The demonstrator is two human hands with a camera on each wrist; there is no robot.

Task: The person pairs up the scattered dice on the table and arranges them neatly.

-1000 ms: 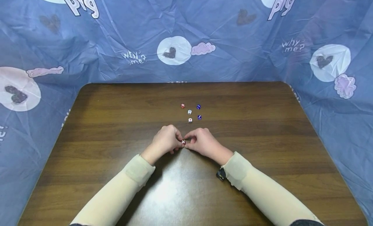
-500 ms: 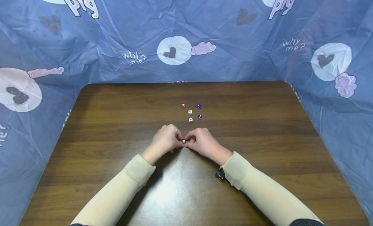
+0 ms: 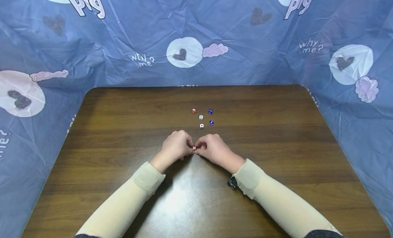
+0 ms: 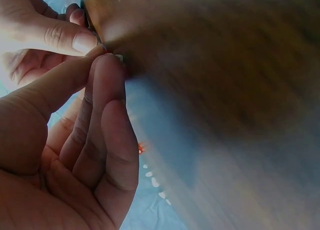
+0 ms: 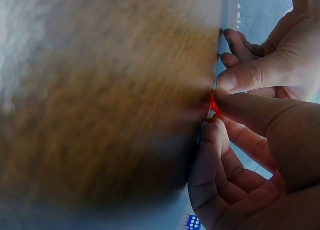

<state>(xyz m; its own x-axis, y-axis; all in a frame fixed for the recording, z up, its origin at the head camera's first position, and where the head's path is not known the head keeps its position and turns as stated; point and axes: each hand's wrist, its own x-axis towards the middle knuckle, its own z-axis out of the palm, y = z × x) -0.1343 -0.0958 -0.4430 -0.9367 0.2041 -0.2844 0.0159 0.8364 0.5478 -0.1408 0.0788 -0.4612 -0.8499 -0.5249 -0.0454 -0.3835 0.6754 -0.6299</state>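
Note:
A small red die (image 3: 194, 148) with white pips on top is at the near middle of the table, between my two hands. Thumb and fingers of my left hand (image 3: 176, 146) pinch it from the left. From the right, my right hand (image 3: 216, 150) closes thumb and index finger on the same die. In the right wrist view a bright red side of the die (image 5: 215, 104) shows between the right thumb and fingers, with the left thumb right beside it. The left wrist view has the two thumbs meeting, and the left fingers hide most of the die.
Beyond the hands lie another red die (image 3: 193, 111), a white die (image 3: 201, 117), a second white die (image 3: 201, 126), a blue die (image 3: 210, 112) and a second blue die (image 3: 211, 122). The brown wooden table (image 3: 122, 112) ends at a blue printed cloth (image 3: 147, 33).

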